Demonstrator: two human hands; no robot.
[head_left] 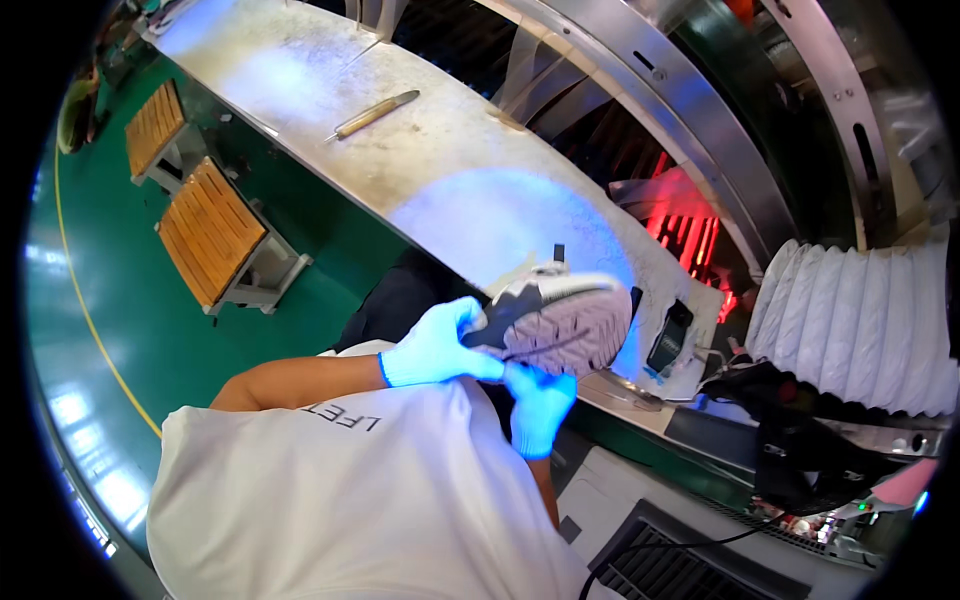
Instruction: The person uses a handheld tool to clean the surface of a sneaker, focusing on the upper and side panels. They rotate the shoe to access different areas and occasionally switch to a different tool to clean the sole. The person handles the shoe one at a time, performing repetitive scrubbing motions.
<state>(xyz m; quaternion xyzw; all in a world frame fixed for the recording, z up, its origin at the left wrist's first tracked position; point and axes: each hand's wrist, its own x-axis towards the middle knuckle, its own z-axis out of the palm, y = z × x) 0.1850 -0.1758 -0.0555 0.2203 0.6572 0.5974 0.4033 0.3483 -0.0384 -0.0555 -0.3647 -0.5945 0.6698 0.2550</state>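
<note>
A: Holding a sneaker (560, 318) sole-up, both gloved hands meet near the middle of the view, just over the near edge of the long metal workbench (400, 160).

B: Any bins or trays with something in them?

A: No real container that I can make out. Two wooden-slat stools (205, 232) stand on the green floor (130, 330) to the left, nothing on their tops. On the far part of the bench lies a wooden-handled tool (375, 113), well apart from the hands. A small black device (670, 338) sits on the bench just right of the shoe.

B: And the hands themselves?

A: The left hand (435, 345), in a light blue glove, is curled closed around the heel end of the sneaker, fingers wrapped onto the dark upper. The right hand (538, 405), gloved the same, is below the shoe; it touches the sole's near edge, and seems to pinch it, though the shoe hides the fingertips, so I can't be sure how tightly.

B: What is to the right?

A: A white pleated duct (860, 320) on the right, and beyond the bench a machine opening glowing red (685, 225). The person's white shirt (330, 500) fills the near foreground.
</note>
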